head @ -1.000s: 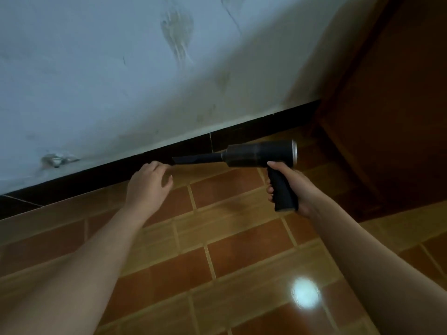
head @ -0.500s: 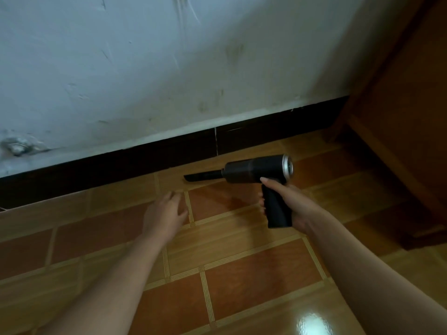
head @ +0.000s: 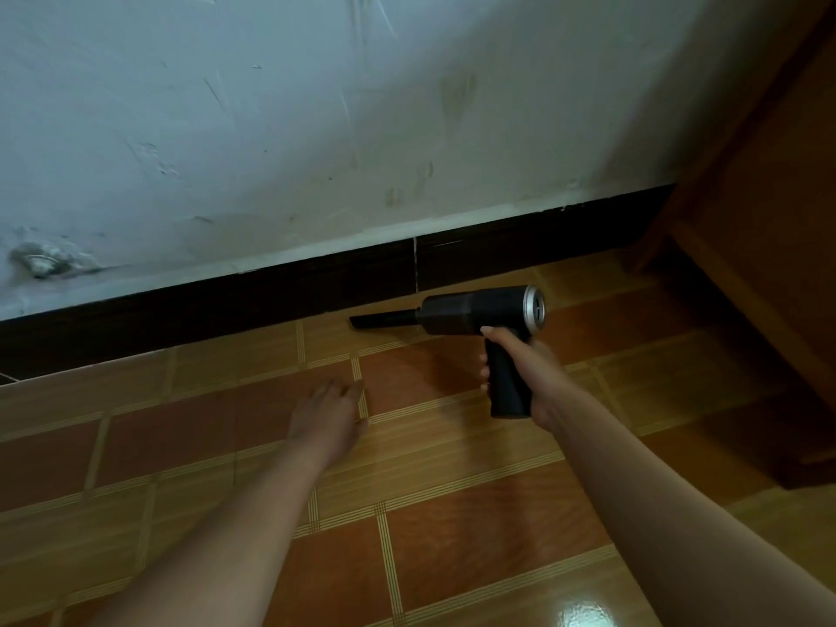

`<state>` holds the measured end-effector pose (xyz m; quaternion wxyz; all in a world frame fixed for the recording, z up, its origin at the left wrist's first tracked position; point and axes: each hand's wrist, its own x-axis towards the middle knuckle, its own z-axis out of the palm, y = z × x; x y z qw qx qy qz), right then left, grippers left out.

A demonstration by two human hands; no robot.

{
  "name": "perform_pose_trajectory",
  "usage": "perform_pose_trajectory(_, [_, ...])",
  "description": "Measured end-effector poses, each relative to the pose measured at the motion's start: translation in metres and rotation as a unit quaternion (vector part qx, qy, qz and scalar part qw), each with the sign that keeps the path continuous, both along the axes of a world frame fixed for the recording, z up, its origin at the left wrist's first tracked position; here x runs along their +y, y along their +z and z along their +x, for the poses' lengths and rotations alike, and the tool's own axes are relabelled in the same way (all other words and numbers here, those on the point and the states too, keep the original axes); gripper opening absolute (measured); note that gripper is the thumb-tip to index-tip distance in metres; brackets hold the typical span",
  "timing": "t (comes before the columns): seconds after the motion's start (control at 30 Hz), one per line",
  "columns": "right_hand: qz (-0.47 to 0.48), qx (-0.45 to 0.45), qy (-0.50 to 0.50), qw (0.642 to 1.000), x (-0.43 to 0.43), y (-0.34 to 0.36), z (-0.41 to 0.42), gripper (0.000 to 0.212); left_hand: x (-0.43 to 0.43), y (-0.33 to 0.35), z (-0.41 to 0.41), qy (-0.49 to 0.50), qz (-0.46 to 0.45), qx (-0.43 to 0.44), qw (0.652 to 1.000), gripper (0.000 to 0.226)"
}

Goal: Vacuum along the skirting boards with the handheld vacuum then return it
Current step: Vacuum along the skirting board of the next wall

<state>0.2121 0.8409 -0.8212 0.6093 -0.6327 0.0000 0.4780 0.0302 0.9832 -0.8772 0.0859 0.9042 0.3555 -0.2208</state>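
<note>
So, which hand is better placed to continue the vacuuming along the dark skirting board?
The right hand. It grips the handheld vacuum by its handle, and the nozzle points along the skirting board, close to its base. The left hand is open and empty, low over the tiled floor.

Single head-worn wide-angle view. Faces forward and down, close to floor (head: 452,536). Wall (head: 271,129) and skirting board (head: 226,305) fill 12 o'clock. Wooden furniture (head: 769,219) at 2 o'clock. Forearms enter from 6 o'clock. No second view.
</note>
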Motion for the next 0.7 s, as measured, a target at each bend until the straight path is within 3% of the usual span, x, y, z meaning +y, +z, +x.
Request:
perform_pose_trajectory(0.27, [0.002, -0.021, -0.029, 0.999, 0.006, -0.007, -0.003, 0.021, -0.012, -0.018, 0.003, 0.008, -0.025, 0.053, 0.998, 0.074])
perform_pose_trajectory(0.7, [-0.005, -0.035, -0.087, 0.996, -0.01, -0.014, 0.023, 0.02, -0.014, -0.016, 0.018, 0.037, -0.023, 0.057, 0.997, 0.08])
